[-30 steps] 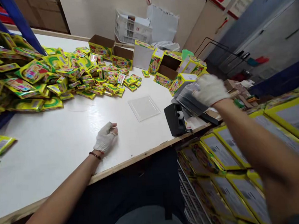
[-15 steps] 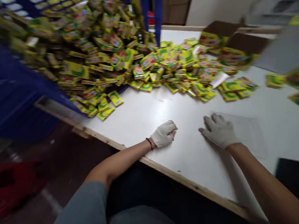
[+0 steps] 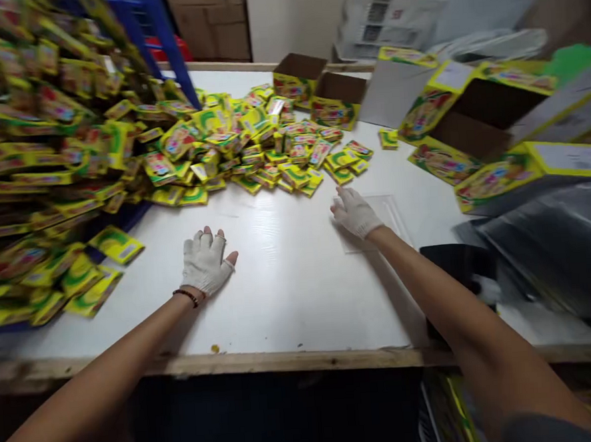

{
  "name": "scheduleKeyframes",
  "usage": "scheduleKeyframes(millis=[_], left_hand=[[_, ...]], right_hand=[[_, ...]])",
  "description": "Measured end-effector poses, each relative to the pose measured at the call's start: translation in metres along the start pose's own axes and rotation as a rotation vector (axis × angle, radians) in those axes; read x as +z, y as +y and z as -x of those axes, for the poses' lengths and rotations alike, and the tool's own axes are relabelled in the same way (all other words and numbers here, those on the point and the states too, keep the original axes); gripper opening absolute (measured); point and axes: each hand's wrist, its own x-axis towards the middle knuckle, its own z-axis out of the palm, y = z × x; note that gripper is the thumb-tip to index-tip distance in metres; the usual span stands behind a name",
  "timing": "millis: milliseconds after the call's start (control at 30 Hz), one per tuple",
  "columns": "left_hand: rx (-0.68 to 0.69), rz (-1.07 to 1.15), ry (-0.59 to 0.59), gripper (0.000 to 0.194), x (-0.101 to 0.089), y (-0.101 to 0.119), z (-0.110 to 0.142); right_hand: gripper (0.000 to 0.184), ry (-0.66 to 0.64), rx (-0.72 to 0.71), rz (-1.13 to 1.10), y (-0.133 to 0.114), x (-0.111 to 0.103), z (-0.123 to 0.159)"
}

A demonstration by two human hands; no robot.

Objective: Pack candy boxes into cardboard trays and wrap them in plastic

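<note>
Small flat yellow-and-green cardboard boxes (image 3: 293,174) lie in a loose heap across the upper left and upper centre of the head view, on a smooth white table (image 3: 284,282).

The left hand (image 3: 205,261), in a white knitted glove with bare fingertips, is left of centre, palm down over the tabletop, its fingers spread apart; the forearm slants up from the lower left corner. The right hand (image 3: 354,212), gloved alike, comes in from the lower right to just right of centre, palm down over the left part of a clear rectangular plastic tray (image 3: 393,218); I cannot tell whether they touch. Its fingers are apart and point to the upper left, near the heap's front edge.

The boxes overlap at mixed angles, some flat, some tilted, with green curves and red-and-blue print; those at far left are piled high and blurred.
</note>
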Motion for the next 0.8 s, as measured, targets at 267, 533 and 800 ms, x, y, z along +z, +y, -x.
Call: scheduleKeyframes(millis=[267,533,800], left_hand=[[0.428,0.115,-0.096,0.050,0.042,0.140,-0.033],[0.471,0.174,-0.092,0.042,0.046,0.152,-0.039],[0.424,0.173,-0.089,0.036,0.047,0.157,-0.039]], right_hand=[[0.091,0.142,0.557,0.063,0.134,-0.077,-0.045],[0.048,-0.022,0.943,0.153,0.203,-0.096,-0.033],[0.048,-0.031,0.710,0.146,0.164,-0.098,-0.015]])
